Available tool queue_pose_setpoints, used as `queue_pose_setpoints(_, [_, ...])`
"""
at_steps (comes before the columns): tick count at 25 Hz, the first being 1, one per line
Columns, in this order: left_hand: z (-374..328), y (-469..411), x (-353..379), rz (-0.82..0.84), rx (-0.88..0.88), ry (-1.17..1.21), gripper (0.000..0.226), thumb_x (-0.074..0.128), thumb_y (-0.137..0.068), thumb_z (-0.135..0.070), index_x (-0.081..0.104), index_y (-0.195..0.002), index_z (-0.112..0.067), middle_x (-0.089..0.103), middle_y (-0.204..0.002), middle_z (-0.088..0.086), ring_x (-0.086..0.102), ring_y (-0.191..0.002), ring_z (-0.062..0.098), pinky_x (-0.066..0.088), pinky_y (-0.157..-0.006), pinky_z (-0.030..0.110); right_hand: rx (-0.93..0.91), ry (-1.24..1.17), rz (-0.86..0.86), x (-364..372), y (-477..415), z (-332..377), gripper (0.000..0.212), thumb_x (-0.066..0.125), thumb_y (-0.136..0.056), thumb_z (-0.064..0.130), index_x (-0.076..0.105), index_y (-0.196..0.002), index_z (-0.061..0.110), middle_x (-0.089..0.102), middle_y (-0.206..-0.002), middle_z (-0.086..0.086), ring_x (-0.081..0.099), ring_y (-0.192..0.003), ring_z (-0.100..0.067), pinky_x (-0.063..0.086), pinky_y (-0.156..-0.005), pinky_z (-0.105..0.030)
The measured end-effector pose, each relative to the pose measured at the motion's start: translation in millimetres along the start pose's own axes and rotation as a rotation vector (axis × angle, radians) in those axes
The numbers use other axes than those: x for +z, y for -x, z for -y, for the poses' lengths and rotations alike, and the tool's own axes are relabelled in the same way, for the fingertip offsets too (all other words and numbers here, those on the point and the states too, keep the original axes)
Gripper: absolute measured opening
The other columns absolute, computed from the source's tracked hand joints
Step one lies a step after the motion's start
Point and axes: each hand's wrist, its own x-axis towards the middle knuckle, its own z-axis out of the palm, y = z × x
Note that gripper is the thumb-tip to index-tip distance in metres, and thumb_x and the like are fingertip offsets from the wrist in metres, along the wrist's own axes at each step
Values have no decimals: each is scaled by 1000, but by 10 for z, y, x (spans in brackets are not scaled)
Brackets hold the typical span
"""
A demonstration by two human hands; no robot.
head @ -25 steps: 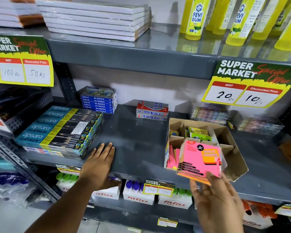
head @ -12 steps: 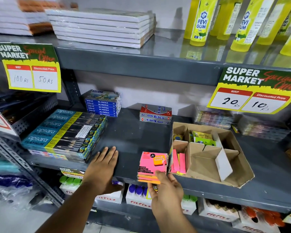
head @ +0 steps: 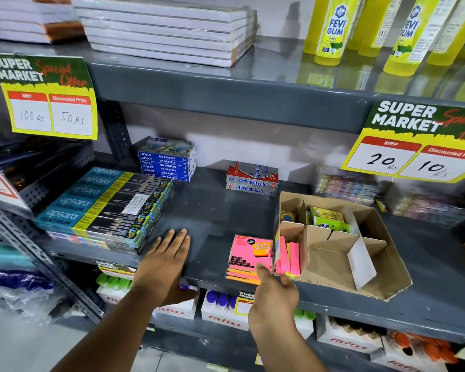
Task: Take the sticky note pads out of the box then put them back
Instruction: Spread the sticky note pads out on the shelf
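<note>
A pink sticky note pad (head: pixel 249 253) lies flat on the grey shelf (head: pixel 212 210), just left of the cardboard box (head: pixel 333 267). My right hand (head: pixel 275 294) is right in front of it, fingers apart, thumb tip over the pad's front edge. More pink and yellow pads (head: pixel 289 256) stand upright in the box's front-left compartment. Green and yellow packets (head: pixel 329 221) fill a back compartment. The other compartments look empty. Further left, my left hand (head: pixel 167 260) rests palm down on the shelf and holds nothing.
Stacked Apsara pencil boxes (head: pixel 105 208) sit at the left, oil pastel boxes (head: pixel 167 163) and Softek boxes (head: pixel 251 181) at the back. Price cards (head: pixel 414 146) hang from the upper shelf, which carries gum bottles (head: pixel 333 30). Fitfizz cartons (head: pixel 224 315) fill the shelf below.
My right hand carried the pink pad from in front of the box leftward, set it down on the shelf beside the box, and loosened its fingers. The left hand stayed put.
</note>
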Motion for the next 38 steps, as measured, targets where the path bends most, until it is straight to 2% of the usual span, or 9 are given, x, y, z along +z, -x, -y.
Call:
queue_pose_setpoints(2, [4, -1, -12, 16, -3, 41, 131, 36, -55, -93, -16, -147, -16, -18, -158, 3, -14, -145, 24, -1, -119, 42, -16, -12, 22, -47, 38, 39, 49, 73, -80, 1, 50, -124, 4, 65, -109, -7, 60, -94, -19, 40, -91, -36])
queue_pose_setpoints(5, [-4, 12, -19, 3, 12, 84, 132, 38, -53, -92, -8, -149, -15, -12, -160, 4, -10, -146, 23, -1, -119, 40, -163, 19, 69, -122, 195, 71, 47, 70, -81, -2, 51, -121, 14, 62, -120, -9, 58, -108, -24, 42, -94, -37])
queue_pose_setpoints(8, [57, 10, -55, -18, 36, 136, 125, 50, -57, -83, -1, -150, -16, -7, -160, 2, -6, -147, 19, 0, -119, 34, -702, 185, 356, -102, 299, 377, 45, 71, -81, 0, 56, -117, 24, 64, -119, -2, 59, -109, -10, 47, -88, -22])
queue_pose_setpoints(11, [165, 2, -72, -18, 72, 103, 120, 54, -63, -75, -3, -150, -16, -5, -161, 0, -3, -146, 16, 0, -116, 27, -1200, 1166, 694, 155, 78, 817, 57, 75, -78, 32, 51, -129, 28, 58, -128, 6, 48, -120, -7, 34, -102, -25])
queue_pose_setpoints(13, [165, 7, -57, -30, 58, 80, 118, 48, -66, -74, -8, -148, -11, -11, -160, 5, -8, -146, 19, -6, -116, 29, -1250, 1890, 800, 358, -118, 960, 79, 71, -73, 51, 39, -141, 25, 48, -143, 1, 32, -135, -20, 16, -114, -43])
queue_pose_setpoints(15, [138, 5, -59, -42, 23, 79, 120, 48, -64, -73, -7, -148, -7, -15, -157, 10, -10, -146, 24, -8, -116, 34, -1209, 2228, 845, 476, -254, 958, 90, 73, -69, 58, 35, -142, 20, 46, -145, -3, 28, -139, -26, 8, -114, -50])
queue_pose_setpoints(22, [142, 16, -65, -32, 12, 107, 116, 53, -60, -65, 9, -149, -5, 5, -160, 13, 5, -147, 26, 3, -119, 37, -1195, 2032, 888, 507, -353, 888, 73, 79, -58, 51, 43, -117, 27, 59, -94, 4, 60, -98, -26, 41, -76, -30])
queue_pose_setpoints(27, [144, 2, -37, -41, -12, 130, 115, 43, -60, -68, 0, -150, -11, -10, -158, 3, -4, -146, 17, 1, -119, 34, -1338, 1882, 813, 822, -195, 628, 97, 70, -57, 53, 26, -139, 26, 66, -115, -5, 59, -104, -32, 42, -92, -39])
queue_pose_setpoints(38, [141, 13, -66, -51, -17, 142, 112, 51, -60, -61, 7, -150, -11, -2, -160, 5, 0, -147, 17, 0, -119, 33, -1262, 1990, 857, 946, -301, -43, 100, 71, -65, 54, 20, -143, 16, 58, -129, -10, 49, -122, -31, 26, -108, -45])
